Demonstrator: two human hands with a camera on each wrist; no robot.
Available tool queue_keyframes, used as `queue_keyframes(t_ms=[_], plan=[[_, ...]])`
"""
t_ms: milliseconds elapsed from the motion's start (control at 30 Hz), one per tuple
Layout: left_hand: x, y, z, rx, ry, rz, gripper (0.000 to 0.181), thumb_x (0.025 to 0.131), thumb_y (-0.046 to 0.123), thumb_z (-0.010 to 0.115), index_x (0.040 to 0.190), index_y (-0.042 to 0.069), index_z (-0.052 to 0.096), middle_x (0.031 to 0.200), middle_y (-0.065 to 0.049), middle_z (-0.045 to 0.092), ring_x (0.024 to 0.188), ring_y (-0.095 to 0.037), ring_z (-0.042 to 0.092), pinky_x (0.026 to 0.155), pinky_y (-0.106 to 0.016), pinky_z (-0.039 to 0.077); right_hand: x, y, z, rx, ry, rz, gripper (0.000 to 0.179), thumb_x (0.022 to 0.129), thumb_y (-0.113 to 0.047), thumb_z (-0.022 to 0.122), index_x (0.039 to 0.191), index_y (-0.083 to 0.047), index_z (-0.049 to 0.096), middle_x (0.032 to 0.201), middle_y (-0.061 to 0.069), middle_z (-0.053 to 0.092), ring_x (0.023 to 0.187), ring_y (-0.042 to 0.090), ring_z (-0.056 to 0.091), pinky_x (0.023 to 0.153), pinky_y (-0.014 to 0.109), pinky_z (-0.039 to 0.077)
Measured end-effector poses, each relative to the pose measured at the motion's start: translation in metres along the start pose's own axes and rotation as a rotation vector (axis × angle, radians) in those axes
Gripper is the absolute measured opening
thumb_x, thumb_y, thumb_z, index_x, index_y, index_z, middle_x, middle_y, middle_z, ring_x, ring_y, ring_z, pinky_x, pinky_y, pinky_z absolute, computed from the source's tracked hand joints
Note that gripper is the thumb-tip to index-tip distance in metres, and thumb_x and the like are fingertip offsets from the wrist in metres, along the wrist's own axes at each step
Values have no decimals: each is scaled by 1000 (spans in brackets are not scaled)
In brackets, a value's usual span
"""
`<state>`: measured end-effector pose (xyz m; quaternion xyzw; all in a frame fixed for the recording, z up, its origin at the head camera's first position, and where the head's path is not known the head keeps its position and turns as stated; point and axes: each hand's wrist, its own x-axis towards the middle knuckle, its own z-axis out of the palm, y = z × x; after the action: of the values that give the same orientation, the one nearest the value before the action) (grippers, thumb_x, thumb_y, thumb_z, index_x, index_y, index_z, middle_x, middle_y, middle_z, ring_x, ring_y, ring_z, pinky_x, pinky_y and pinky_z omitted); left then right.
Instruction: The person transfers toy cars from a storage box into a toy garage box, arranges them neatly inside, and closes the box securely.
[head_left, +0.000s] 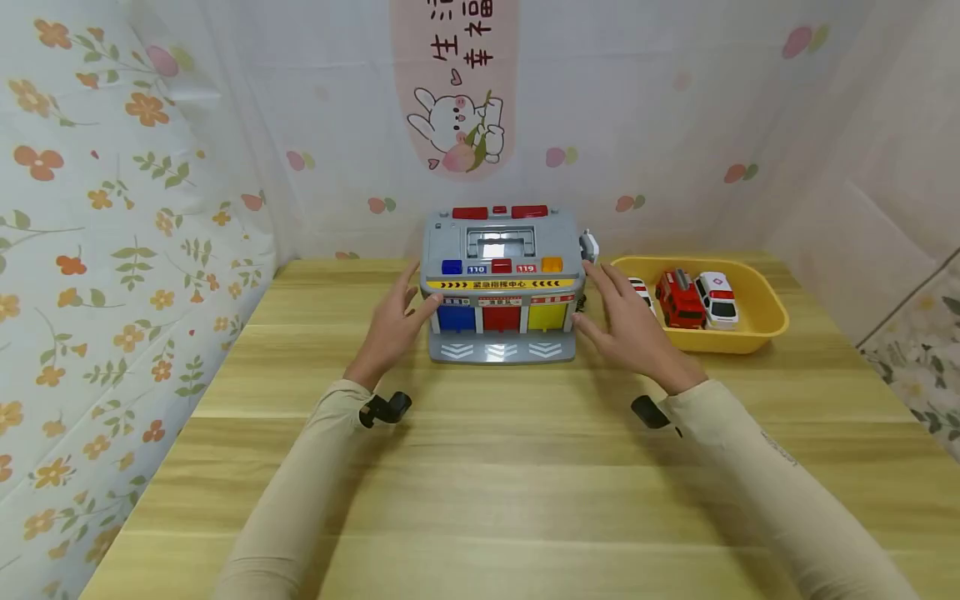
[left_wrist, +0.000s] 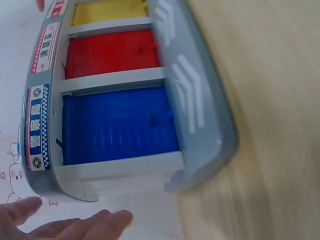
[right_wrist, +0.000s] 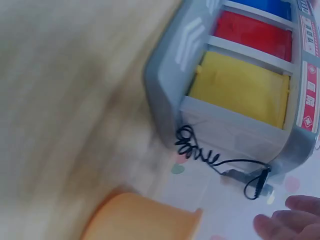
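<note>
A grey toy garage point(head_left: 500, 250) stands at the back of the table, its blue, red and yellow doors shut and facing the front. My left hand point(head_left: 393, 325) is at its left end, fingers loosely extended. In the left wrist view, a gap shows between those fingers point(left_wrist: 107, 225) and the blue door's point(left_wrist: 117, 127) end of the toy. At the right end, my right hand point(head_left: 628, 321) is held with fingers spread. The right wrist view shows its fingertips point(right_wrist: 295, 217) apart from the garage, near a coiled black cord point(right_wrist: 192, 147) that hangs at that end.
A yellow tray point(head_left: 761, 304) on the right holds a red fire truck point(head_left: 681, 300), a white ambulance point(head_left: 717, 300) and another white toy vehicle point(head_left: 640, 289) partly hidden by the right hand. Patterned curtains point(head_left: 330, 125) border the wooden table point(head_left: 510, 475) behind and at the sides.
</note>
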<state>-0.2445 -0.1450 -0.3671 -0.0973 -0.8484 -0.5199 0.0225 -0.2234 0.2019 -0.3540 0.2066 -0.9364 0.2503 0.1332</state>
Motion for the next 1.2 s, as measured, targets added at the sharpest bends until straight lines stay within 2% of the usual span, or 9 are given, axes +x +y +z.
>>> queue_keyframes(t_ms=[167,233,333,433,633,733,833,1000,1200], plan=[[14,4,4,-60,-19,7,75,98,46,59,160,28,22,168,-3,24,152,-31,32,122,-52,29,17,-5,-3,10,-20,-17,72,97,-26,66,157,-8,30,161,27,28,144,49,35,113,68,33],[17,5,6,-59,-21,21,73,98,45,60,160,29,25,166,-4,29,148,-32,40,120,-51,33,22,-7,-2,10,-22,-22,70,97,-28,65,156,-9,33,161,25,29,146,47,33,115,67,31],[20,4,9,-38,-27,35,70,97,44,61,158,30,29,162,-6,36,133,-33,52,114,-52,42,30,-9,1,16,-18,-44,68,97,-27,65,155,-10,35,162,23,31,148,46,31,116,67,29],[22,3,10,-36,-29,29,69,97,43,62,157,29,32,156,-8,42,118,-32,57,108,-50,49,37,-9,4,43,-22,-64,66,97,-23,65,155,-9,37,161,21,34,149,44,32,116,66,29],[23,0,12,-71,-28,7,64,97,39,64,154,29,36,136,-13,57,106,-30,62,98,-43,54,44,-9,6,73,-24,-54,66,94,-21,68,153,-12,41,159,14,41,147,38,38,119,59,32],[25,1,12,-82,-22,14,61,97,39,64,151,28,38,129,-15,59,102,-31,62,91,-39,52,46,-9,4,92,-15,-57,64,94,-20,68,152,-11,43,157,14,45,145,37,42,118,56,35],[26,2,11,-88,-25,15,59,97,37,64,150,27,40,131,-15,59,104,-32,63,94,-41,53,47,-9,2,117,-21,-58,60,94,-19,68,149,-10,48,154,14,48,143,36,46,116,55,38],[29,2,11,-118,-52,10,58,97,35,65,149,24,40,139,-16,53,113,-36,64,106,-52,50,47,-8,1,143,-34,-43,54,94,-20,69,145,-12,53,152,14,51,144,36,45,116,56,37],[29,2,7,-167,-71,-28,58,97,36,65,148,24,41,147,-14,46,127,-38,59,112,-55,44,46,-5,0,141,-55,-19,55,94,-24,70,146,-16,53,153,15,50,145,36,44,116,56,37]])
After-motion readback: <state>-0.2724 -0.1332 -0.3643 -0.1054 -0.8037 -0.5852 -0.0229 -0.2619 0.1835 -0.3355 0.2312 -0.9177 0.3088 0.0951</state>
